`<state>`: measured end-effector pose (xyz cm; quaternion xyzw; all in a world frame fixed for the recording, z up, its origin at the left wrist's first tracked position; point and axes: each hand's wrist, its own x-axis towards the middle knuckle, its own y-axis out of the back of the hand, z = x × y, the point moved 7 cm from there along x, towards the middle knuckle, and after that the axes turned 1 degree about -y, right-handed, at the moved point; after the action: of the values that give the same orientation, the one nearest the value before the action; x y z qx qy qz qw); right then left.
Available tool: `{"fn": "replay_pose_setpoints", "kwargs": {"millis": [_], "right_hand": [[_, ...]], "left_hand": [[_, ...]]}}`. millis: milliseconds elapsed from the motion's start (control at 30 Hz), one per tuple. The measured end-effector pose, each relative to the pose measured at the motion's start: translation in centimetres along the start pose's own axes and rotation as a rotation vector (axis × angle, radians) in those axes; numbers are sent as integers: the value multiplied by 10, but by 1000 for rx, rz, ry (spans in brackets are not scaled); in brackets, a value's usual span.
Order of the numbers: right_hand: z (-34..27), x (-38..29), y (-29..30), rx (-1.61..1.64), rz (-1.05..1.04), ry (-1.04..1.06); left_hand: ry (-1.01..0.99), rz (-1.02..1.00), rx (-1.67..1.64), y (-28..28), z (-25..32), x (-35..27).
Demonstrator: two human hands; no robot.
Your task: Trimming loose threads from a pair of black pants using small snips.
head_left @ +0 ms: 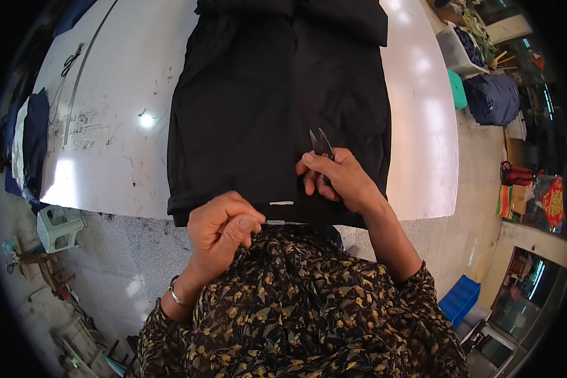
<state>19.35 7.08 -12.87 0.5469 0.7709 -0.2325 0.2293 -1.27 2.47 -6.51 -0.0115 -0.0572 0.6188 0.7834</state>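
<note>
Black trousers or a similar dark garment (245, 118) lie lengthwise on the white table, their near edge at the table's front. My right hand (335, 175) is over the right part of the cloth and holds small metal scissors or thread snips (321, 144), blades apart and pointing away from me. At the garment's near left edge is my left hand (224, 227), thumb and forefinger pinched together; whether something thin is between them I cannot tell. Two small white labels (281, 203) show at the garment's near edge, one just right of my left fingertips.
On the table (123, 165) at the left lie black-handled scissors (72, 60), a long metal ruler or strip (81, 71) and loose threads. Dark folded cloth (37, 137) is at its left edge. A plastic stool (59, 229) stands lower left, a blue crate (459, 300) lower right.
</note>
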Motion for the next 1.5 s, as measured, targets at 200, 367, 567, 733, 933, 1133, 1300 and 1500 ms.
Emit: {"fn": "replay_pose_setpoints", "kwargs": {"millis": [200,367,567,733,933,1133,1300,1500], "right_hand": [[5,-12,-14,-12,38,42],[3,-3,-20,-188,141,141],[-2,0,-32,-247,113,184],[16,-17,-26,-152,-1,67],[28,-27,-32,53,48,85],[31,-36,-29,24,126,248],[25,-45,-29,53,197,350],[23,-53,-20,-47,293,376]], "left_hand": [[-32,19,481,-10,-2,36],[-69,2,557,-21,-23,40],[75,78,292,-12,-44,38],[196,222,-279,7,-62,31],[211,286,-533,17,-69,24],[-41,3,54,-8,-36,26],[-198,-155,528,-41,-22,25],[-450,-140,716,-55,-6,23]]}}
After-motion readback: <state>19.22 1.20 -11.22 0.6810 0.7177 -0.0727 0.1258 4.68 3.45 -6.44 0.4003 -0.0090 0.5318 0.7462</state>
